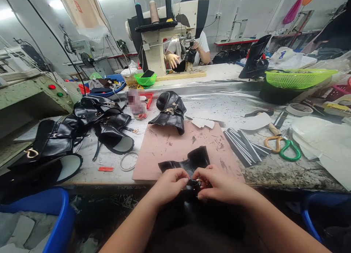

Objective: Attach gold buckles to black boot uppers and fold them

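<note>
The black, curved, leather-like piece (199, 157) is looking smooth and glossy; its gold-coloured metal fitting (200, 180) is gleaming. The flat, pink, rectangular board (172, 147) is looking matt and scuffed. The long, silvery bench (230, 108) is shining. The lime-green basket (296, 79) is showing plastic mesh.

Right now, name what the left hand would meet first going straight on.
Beyond the black leather piece it holds, the left hand would probably meet the right hand first, though depth is unclear.

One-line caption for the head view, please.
Left hand and right hand hold a glossy black piece at the near edge of a pink board.
</note>
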### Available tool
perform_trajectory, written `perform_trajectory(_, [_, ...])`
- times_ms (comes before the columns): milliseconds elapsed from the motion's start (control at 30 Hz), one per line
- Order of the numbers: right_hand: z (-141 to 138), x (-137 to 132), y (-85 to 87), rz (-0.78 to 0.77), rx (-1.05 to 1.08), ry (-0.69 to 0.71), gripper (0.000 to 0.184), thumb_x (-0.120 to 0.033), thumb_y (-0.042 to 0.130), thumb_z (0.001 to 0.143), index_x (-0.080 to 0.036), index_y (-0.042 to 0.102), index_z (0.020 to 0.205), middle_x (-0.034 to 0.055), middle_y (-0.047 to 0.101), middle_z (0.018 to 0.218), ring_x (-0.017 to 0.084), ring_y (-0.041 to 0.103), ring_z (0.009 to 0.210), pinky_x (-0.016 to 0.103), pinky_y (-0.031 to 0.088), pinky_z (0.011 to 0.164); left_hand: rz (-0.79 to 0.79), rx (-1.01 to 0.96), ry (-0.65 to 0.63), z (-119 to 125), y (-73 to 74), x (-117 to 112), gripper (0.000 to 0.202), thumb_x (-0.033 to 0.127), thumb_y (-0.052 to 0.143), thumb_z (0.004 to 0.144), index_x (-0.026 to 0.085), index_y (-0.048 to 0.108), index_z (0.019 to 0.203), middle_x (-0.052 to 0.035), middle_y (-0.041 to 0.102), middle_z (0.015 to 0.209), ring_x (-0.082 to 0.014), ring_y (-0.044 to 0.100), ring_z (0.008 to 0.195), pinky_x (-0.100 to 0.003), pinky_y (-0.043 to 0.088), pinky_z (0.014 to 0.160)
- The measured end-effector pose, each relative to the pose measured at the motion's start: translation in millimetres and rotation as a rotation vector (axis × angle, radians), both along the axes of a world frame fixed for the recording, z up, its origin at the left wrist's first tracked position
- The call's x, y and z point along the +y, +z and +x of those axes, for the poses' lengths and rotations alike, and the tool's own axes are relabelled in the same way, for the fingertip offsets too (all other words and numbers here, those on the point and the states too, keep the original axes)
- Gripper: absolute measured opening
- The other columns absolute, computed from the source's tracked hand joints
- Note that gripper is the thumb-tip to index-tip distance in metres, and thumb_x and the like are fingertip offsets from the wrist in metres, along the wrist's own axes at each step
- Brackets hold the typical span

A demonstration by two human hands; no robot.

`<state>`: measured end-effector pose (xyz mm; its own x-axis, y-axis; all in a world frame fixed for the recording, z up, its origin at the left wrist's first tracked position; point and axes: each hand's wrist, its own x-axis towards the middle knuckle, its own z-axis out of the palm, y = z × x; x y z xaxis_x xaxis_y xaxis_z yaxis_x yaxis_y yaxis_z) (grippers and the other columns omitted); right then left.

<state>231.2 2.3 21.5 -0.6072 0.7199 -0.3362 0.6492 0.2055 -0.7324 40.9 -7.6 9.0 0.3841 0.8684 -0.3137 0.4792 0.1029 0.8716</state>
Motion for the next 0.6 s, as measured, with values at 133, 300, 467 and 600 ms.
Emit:
perform_trajectory(133, [2.1,-1.0,-5.7,-0.025,0.093,-0.070,0.031,-0.026,0.049,0.084,-0.025,0.052,0.114,0.0001,0.057,0.071,0.022,0.047,0.094,0.035,0.038,0.083,0.039,0.033,0.014,1.2,-1.3,0.3,0.016,0.028,0.046,0.076,0.016,0.055,0.070,0.0016,0.050,0.066,-0.0132,0.045,0.065,-0.024,0.034,0.061])
perform_trajectory(300, [2.4,-2.8,-8.4,0.019,0.098,-0.083,0.023,-0.025,0.051,0.083,-0.026,0.058,0.105,0.0015,0.057,0.077,0.022,0.047,0.095,0.033,0.039,0.082,0.023,0.042,0.069,4.2,-2.0,-1.3,0.018,0.031,0.048,0.076,0.015,0.054,0.069,0.0022,0.050,0.064,-0.0125,0.044,0.062,-0.023,0.034,0.058])
perform_trajectory(467, [5.3,-1.1,-3.8,0.044,0.067,-0.002,0.019,-0.026,0.051,0.082,-0.026,0.057,0.101,0.0003,0.057,0.073,0.021,0.049,0.090,0.033,0.040,0.080,0.051,0.046,0.046,2.1,-1.1,-2.6,0.016,0.027,0.048,0.076,0.015,0.055,0.069,0.0018,0.050,0.064,-0.0125,0.044,0.062,-0.023,0.034,0.058])
perform_trajectory(600, [5.1,1.0,-2.8,-0.012,0.086,-0.047,0.019,-0.022,0.047,0.081,-0.025,0.054,0.099,0.0001,0.057,0.074,0.021,0.050,0.092,0.033,0.041,0.079,0.025,0.059,-0.023,1.7,2.6,0.7,0.019,0.030,0.047,0.079,0.016,0.059,0.077,0.0014,0.054,0.067,-0.0127,0.047,0.062,-0.022,0.035,0.057])
